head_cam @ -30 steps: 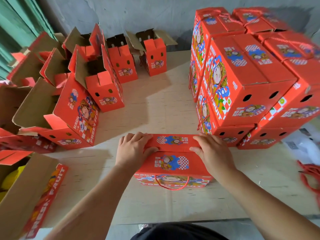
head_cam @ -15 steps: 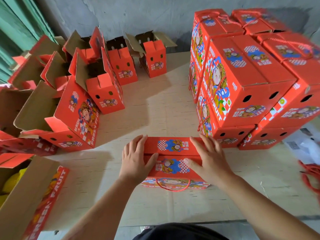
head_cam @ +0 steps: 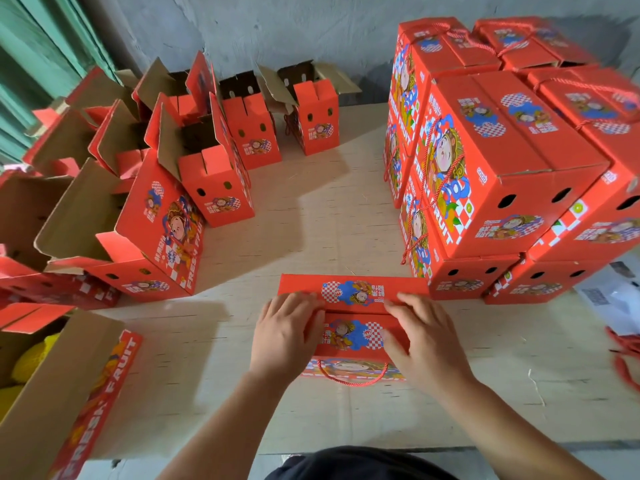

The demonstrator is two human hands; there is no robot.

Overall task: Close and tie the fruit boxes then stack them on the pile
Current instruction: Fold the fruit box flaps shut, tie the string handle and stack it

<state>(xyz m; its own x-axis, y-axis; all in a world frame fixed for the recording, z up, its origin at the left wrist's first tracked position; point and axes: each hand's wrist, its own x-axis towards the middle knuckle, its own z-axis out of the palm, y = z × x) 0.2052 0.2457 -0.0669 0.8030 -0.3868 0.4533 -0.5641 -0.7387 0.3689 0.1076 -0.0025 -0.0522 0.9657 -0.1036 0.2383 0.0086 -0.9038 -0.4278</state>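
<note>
Two hands are laid on the top flaps of one red fruit box [head_cam: 353,336], which stands on the tabletop [head_cam: 311,230] directly in front of the person. The left hand [head_cam: 285,336] is pressed flat on the left end, fingers extended, with no grip closed around anything. The right hand [head_cam: 424,344] is pressed on the right end, fingers likewise straight. A red cord handle [head_cam: 353,377] hangs on the near face. Open boxes [head_cam: 214,174] are grouped at far left. The pile of closed boxes [head_cam: 502,161] is stacked at far right.
</note>
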